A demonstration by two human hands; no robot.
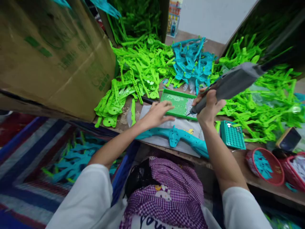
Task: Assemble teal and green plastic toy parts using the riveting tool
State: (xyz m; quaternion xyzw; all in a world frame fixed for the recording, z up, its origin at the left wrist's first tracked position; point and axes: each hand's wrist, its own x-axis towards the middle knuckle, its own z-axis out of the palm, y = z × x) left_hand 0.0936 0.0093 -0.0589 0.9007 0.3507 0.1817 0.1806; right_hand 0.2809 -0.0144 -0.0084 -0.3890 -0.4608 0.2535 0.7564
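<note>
My right hand (206,105) is wrapped round a grey electric screwdriver (234,81) that slants up to the right. Its tip points down at the right end of a green screw tray (176,92), where many small silver screws (190,106) lie. My left hand (159,114) hovers by the tray's left side, fingers spread and nothing in them. In front of me a long blue plastic part (174,136) lies across a pale cloth (152,140) at the table's edge, below both hands.
Piles of lime-green plastic parts (143,68) cover the back and right, with blue parts (193,60) between. A cardboard box (54,57) stands left. At right are a small teal tray (232,135), a red basket (277,173) and a phone (289,139).
</note>
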